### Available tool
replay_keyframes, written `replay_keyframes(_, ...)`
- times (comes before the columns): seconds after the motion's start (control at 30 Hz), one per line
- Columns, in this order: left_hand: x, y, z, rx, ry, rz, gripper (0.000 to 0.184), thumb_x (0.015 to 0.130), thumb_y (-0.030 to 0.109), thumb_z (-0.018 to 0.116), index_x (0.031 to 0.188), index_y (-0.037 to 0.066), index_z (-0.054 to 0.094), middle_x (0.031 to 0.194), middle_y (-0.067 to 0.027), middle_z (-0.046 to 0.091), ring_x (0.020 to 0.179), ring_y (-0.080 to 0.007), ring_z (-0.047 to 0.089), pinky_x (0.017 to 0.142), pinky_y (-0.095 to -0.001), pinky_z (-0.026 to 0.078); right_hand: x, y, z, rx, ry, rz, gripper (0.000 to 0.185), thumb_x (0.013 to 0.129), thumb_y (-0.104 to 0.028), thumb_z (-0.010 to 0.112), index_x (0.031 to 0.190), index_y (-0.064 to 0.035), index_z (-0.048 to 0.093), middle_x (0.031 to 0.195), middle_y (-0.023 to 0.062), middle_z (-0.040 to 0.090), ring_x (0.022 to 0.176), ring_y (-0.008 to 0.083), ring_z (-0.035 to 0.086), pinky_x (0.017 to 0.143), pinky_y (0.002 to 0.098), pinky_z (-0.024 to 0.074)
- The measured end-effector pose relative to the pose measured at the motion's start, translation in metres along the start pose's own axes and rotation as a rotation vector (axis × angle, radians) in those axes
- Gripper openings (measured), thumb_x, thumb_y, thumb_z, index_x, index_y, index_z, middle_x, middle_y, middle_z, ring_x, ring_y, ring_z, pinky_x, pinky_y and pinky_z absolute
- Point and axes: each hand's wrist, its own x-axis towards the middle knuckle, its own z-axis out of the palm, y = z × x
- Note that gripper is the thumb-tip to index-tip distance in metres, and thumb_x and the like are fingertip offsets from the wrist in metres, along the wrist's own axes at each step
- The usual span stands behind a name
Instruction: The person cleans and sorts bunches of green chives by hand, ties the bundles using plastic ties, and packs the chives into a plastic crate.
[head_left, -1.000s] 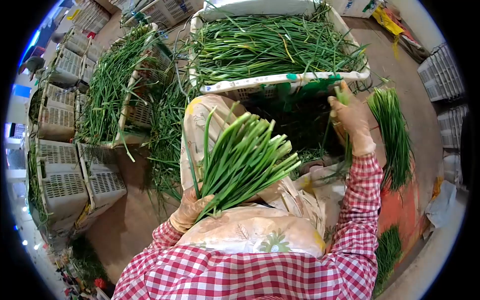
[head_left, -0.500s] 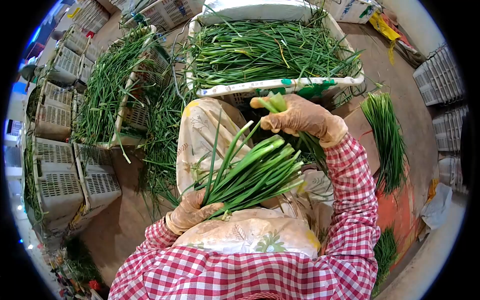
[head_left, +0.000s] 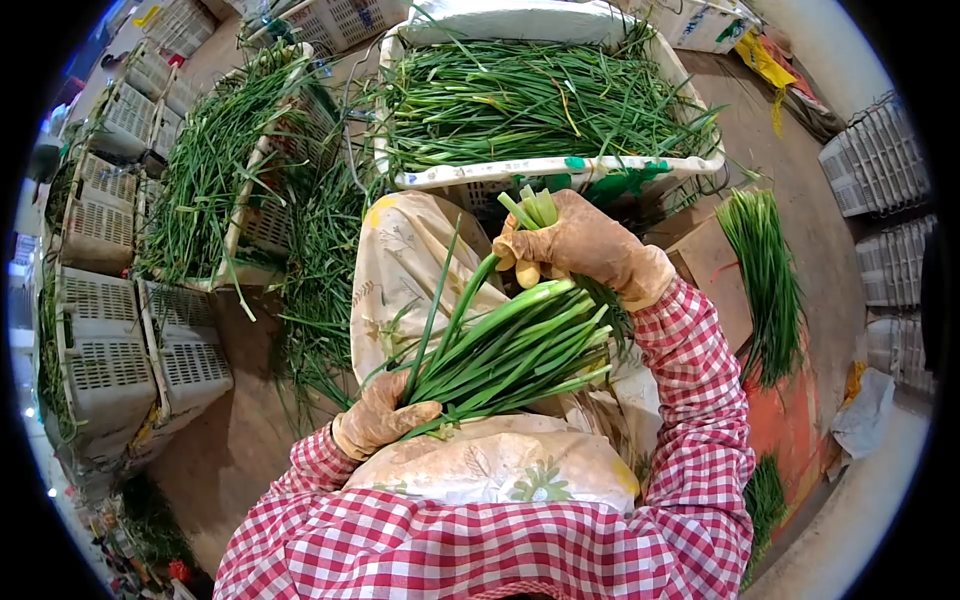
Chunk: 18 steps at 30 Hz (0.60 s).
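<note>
My left hand [head_left: 385,415], in a soiled glove, is closed round a thick bunch of garlic chives [head_left: 520,345] above my lap. The bunch fans out to the upper right, its pale cut ends toward my right hand. Gloved as well, my right hand [head_left: 595,245] is shut on a smaller clump of garlic chives [head_left: 535,207], whose pale ends stick out above the fingers. Green leaves hang below that palm, partly hidden by the bunch. One leaning stalk from the left hand's bunch reaches up to the right fingers.
A white foam box [head_left: 560,170] full of loose chives stands ahead. To its left is another heaped crate [head_left: 240,235], with chives piled beside it. A neat bundle [head_left: 765,285] lies at the right. Stacked plastic crates [head_left: 105,340] line the left, more crates [head_left: 870,155] the right.
My right hand has shifted slightly left, closer to the bunch. Its fingers now meet the leaning stalk's end, which stood apart before. The left hand keeps its hold.
</note>
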Motion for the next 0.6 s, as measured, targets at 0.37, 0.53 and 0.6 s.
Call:
replay_keyframes(0.37, 0.004, -0.037, -0.004, -0.277, 0.315, -0.145, 0.032, 0.095, 0.025, 0.049, 0.114, 0.000, 0.056, 0.098, -0.0051, 0.063, 0.085, -0.0125, 0.059, 0.074, -0.0259, 0.046, 0.010, 0.009, -0.016, 0.290, 0.165, -0.089, 0.025, 0.088, -0.025, 0.060, 0.090, -0.0006, 0.060, 0.070, 0.0061, 0.063, 0.041, 0.0061, 0.043, 0.034, 0.0183, 0.0311)
replay_keyframes(0.53, 0.005, -0.075, -0.026, 0.839, 0.363, 0.636, 0.023, 0.094, 0.020, 0.052, 0.102, 0.000, 0.058, 0.073, -0.0009, 0.054, 0.069, -0.0119, 0.051, 0.065, -0.0303, 0.043, -0.014, -0.005, -0.072, -0.096, 0.911, -0.280, 0.021, 0.087, -0.031, 0.061, 0.081, -0.0100, 0.061, 0.059, -0.0048, 0.051, 0.046, 0.0036, 0.040, 0.040, 0.0190, 0.0314)
replay_keyframes(0.6, 0.003, -0.052, -0.016, 0.269, 0.391, 0.256, 0.033, 0.095, 0.029, 0.050, 0.109, 0.000, 0.058, 0.085, -0.0013, 0.059, 0.076, -0.0112, 0.052, 0.070, -0.0273, 0.044, -0.027, -0.006, -0.102, -0.245, 1.223, -0.327, 0.027, 0.087, -0.036, 0.060, 0.085, -0.0091, 0.063, 0.059, -0.0027, 0.052, 0.048, 0.0075, 0.047, 0.041, 0.0232, 0.0350)
